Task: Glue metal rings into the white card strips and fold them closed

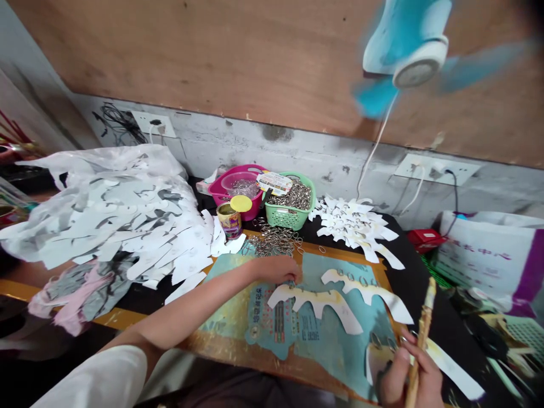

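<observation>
White paper strips with scalloped edges (317,300) lie on a teal printed board (340,334) set in an orange-brown wooden frame on the counter (419,300). The work in hand is at these strips: small metal rings (363,280) sit along the upper edge of the farther strip, and the left hand (276,269) rests on the nearer one. Its fingers (293,275) are curled downward and close together at the strip's edge, beside a ring; whether they pinch that ring cannot be told, because the hand hides the contact. The right hand (408,377), at the lower right of the board, has its fingers (402,354) wrapped narrowly around a wooden stick (420,334), which stands tilted upward. Just beside that hand, more rings (382,340) lie on another strip, partly hidden. Beyond the board are a loose pile of rings (274,241), a green basket (289,212) filled with rings, a pink basket (233,192) and a can with a yellow lid (229,218). A large heap of paper strips (119,215) lies to the left, and a smaller heap carrying rings (352,226) lies to the right. A blurred blue fan (403,51) hangs above, against the wall.
</observation>
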Demonstrator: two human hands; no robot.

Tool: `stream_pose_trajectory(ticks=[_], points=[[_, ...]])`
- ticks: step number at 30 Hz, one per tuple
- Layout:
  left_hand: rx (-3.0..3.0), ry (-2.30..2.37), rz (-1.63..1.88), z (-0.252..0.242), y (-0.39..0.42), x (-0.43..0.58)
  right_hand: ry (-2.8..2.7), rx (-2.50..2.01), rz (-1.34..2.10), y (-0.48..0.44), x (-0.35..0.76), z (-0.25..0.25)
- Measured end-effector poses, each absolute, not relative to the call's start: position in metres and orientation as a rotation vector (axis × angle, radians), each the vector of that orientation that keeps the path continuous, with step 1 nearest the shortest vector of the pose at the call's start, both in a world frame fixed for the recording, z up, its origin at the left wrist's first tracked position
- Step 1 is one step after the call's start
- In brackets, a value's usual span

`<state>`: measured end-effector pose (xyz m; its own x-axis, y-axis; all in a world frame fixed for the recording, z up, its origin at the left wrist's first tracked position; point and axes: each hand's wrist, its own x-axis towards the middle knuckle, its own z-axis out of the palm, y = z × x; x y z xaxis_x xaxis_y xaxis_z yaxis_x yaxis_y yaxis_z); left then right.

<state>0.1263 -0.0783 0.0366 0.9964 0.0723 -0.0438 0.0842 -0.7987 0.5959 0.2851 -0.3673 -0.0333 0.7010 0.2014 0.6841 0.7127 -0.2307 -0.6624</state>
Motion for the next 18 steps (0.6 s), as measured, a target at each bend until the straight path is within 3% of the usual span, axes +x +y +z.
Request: stream_pose_trajectory(ticks=[18], points=[[2.590, 0.065, 0.067, 0.0359, -0.0836, 0.1217, -0.691, -1.740, -0.661, -0.3617, 0.2857, -0.0269]])
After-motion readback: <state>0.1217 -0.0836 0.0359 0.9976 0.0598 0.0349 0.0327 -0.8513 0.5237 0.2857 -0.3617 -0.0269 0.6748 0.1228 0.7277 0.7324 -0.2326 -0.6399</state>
